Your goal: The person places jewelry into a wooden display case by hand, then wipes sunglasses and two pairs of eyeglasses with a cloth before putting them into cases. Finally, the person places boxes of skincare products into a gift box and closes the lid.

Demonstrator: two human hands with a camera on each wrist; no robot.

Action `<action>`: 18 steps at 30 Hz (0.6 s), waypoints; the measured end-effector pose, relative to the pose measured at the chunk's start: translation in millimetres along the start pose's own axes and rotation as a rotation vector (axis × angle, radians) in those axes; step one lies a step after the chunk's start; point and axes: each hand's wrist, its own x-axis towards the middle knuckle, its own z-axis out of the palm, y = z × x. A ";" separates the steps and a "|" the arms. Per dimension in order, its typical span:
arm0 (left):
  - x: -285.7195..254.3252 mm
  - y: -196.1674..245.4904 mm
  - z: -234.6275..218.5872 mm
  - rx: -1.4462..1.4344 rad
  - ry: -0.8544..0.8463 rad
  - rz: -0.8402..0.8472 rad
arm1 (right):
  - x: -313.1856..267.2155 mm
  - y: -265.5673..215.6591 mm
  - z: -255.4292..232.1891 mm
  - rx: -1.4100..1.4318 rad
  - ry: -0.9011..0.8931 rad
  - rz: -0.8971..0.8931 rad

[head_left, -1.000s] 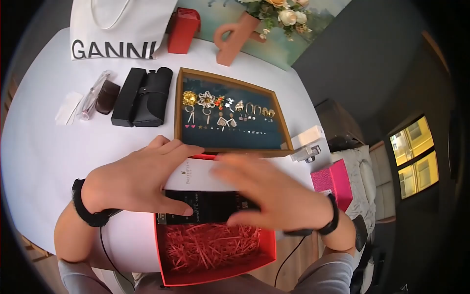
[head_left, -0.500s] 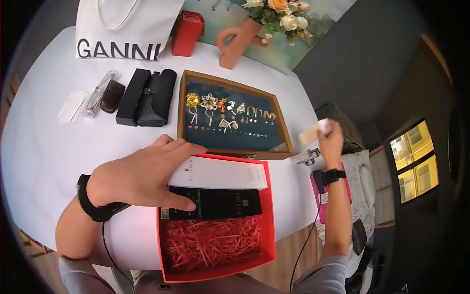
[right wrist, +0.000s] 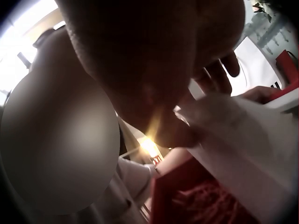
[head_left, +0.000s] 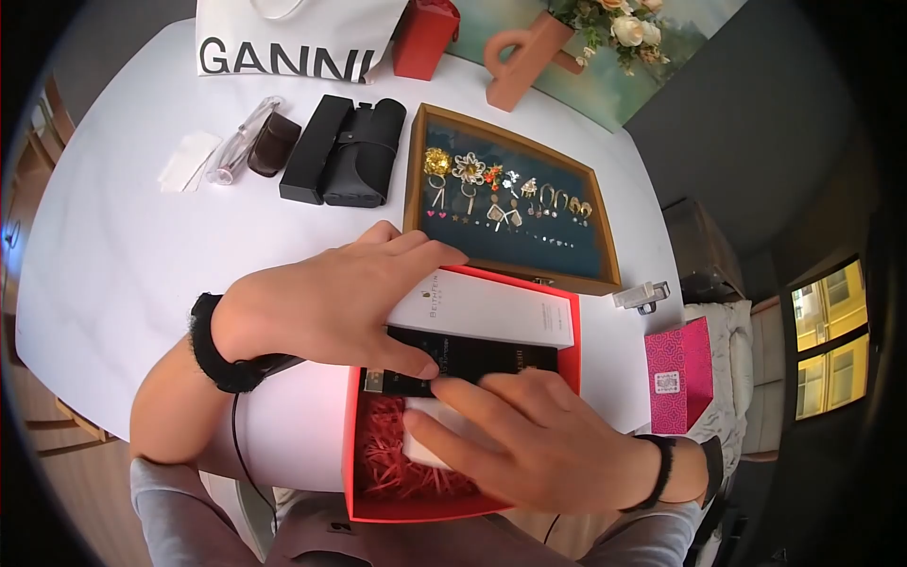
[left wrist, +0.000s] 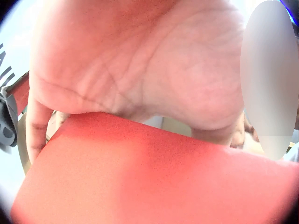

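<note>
The small white box (head_left: pixel 427 435) is under the right fingertips, over red shredded paper (head_left: pixel 383 458), inside the red box (head_left: pixel 351 463). The right hand (head_left: pixel 543 444) pinches it. The left hand (head_left: pixel 326 298) spreads its thumb from its fingers, across the left edge. Open paper lies left of the right fingertips; the black carton (head_left: pixel 496 359) is just beyond them. Earlier, the small white box was outside, right of the jewellery case (head_left: pixel 510 250).
</note>
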 end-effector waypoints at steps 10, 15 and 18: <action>-0.2 -2.5 0.7 -0.002 0.031 0.054 | -6.1 16.4 8.9 0.234 -0.062 0.230; 0.3 2.3 -0.6 -0.036 0.018 0.036 | -39.6 63.2 -24.7 0.317 0.247 0.472; 0.4 0.4 0.4 -0.041 0.032 0.057 | -83.9 127.8 -22.0 -0.030 0.547 0.884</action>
